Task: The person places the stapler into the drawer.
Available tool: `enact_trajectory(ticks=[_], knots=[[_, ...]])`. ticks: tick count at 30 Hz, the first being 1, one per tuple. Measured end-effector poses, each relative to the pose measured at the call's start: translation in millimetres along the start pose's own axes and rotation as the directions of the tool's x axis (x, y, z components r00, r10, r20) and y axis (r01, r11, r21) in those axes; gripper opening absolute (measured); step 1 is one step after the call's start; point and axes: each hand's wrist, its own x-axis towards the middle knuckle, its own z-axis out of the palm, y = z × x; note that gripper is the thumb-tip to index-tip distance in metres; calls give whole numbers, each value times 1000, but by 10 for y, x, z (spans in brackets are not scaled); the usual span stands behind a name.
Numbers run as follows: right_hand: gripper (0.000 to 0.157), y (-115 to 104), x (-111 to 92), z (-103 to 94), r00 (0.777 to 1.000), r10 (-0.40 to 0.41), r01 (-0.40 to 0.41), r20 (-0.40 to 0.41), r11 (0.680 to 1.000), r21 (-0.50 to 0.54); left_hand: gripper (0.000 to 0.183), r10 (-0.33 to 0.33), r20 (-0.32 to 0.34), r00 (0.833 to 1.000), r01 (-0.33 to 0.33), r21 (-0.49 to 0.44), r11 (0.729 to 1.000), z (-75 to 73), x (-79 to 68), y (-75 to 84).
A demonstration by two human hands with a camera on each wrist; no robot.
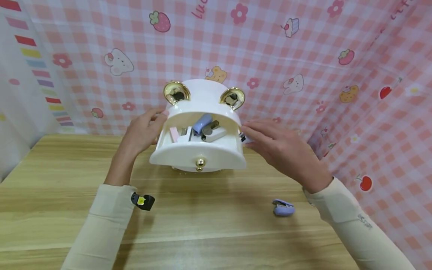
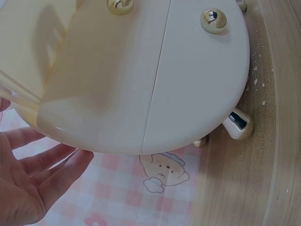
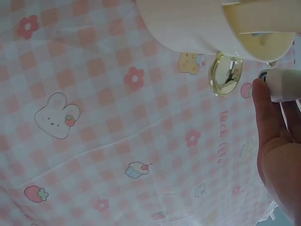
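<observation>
A white drawer box point(image 1: 202, 155) with gold ears and a gold knob stands on the table, its upper drawer pulled out. Several small staplers lie inside, among them a blue stapler point(image 1: 203, 123), a white stapler point(image 1: 216, 134) and a pink piece point(image 1: 174, 134). My left hand point(image 1: 143, 129) rests against the box's left side; its fingers look fairly straight in the left wrist view. Beside the box's right side, my right hand point(image 1: 281, 148) holds a small pale stapler point(image 3: 284, 85) between fingers and thumb, largely covered by the hand in the head view.
A lilac stapler point(image 1: 284, 208) lies on the wooden table point(image 1: 202, 232) at the front right. Behind the box hangs a pink checked cloth point(image 1: 202, 48), which also covers the right side. White crumbs point(image 2: 256, 82) dot the table near the box's feet.
</observation>
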Motion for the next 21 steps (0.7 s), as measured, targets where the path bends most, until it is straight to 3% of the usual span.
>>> enact_trajectory(ticks=[10, 21], knots=[[50, -34, 177, 145, 999, -23, 24, -24, 998, 66, 76, -6, -4, 1000, 6, -7, 1000, 19, 15, -35], [45, 13, 247, 222, 1000, -12, 9, 29, 992, 128, 75, 10, -10, 1000, -10, -8, 1000, 14, 16, -45]])
